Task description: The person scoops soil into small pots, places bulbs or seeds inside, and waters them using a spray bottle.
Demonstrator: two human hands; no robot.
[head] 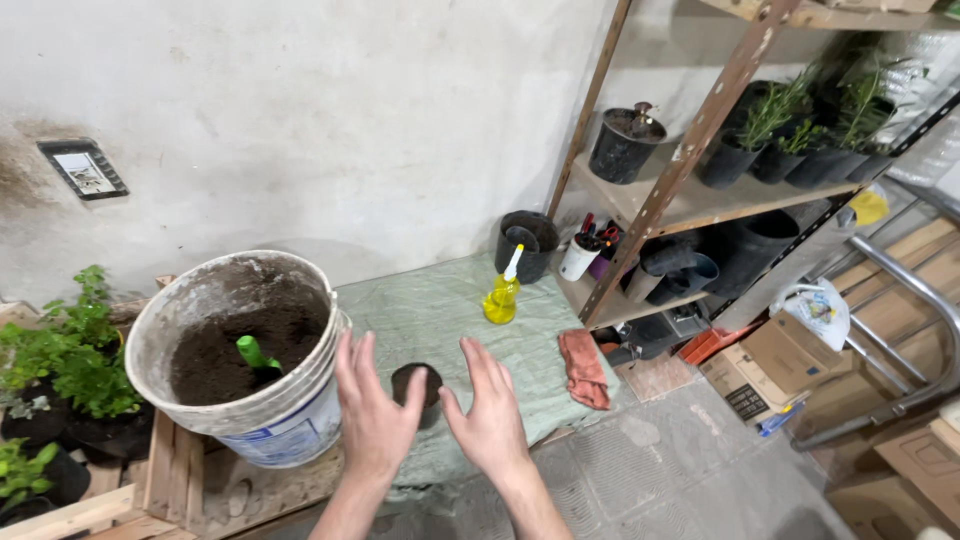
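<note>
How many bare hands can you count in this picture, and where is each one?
2. The left hand is open beside the white bucket of soil. The right hand is open to its right. The small black pot sits between them; none appear hidden.

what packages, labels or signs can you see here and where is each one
Label: on the white soil bucket's front, beside the left hand; blue and white band.
Wall plate: on the wall at upper left; small dark-framed rectangle, pale inside.
Cardboard boxes: on the floor at right, below the shelf; brown, one with a dark printed patch.
Plastic bag: on top of the boxes; white with coloured print.
No screens.
</note>
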